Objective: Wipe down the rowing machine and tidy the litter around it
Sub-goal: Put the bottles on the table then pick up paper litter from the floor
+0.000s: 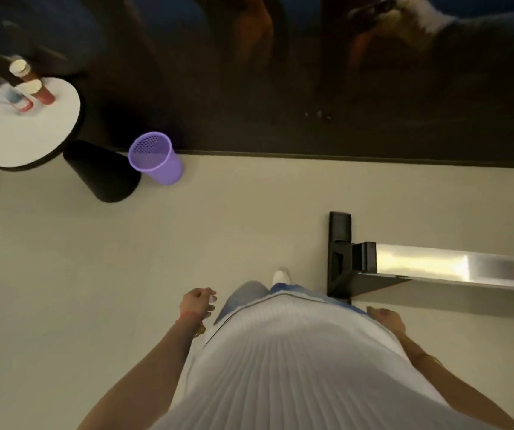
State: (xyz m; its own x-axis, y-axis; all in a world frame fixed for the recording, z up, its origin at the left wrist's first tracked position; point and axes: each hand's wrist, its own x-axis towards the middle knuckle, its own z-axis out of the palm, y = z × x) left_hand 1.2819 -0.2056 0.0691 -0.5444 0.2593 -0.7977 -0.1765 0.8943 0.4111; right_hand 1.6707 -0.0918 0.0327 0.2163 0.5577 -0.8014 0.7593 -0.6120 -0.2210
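Standing on the pale floor beside the rowing machine.

The rowing machine lies at right, its metal rail ending in a black foot. A purple bin stands beside a round tabletop carrying bottles. Left hand and right hand hang loosely curled, holding nothing.

round white table with bottles; black cone base beneath.

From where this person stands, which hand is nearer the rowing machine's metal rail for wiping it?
The right hand. It hangs on the side where the rail and its black end foot lie. The left hand hangs on the far side of the body. Neither visibly holds a cloth.
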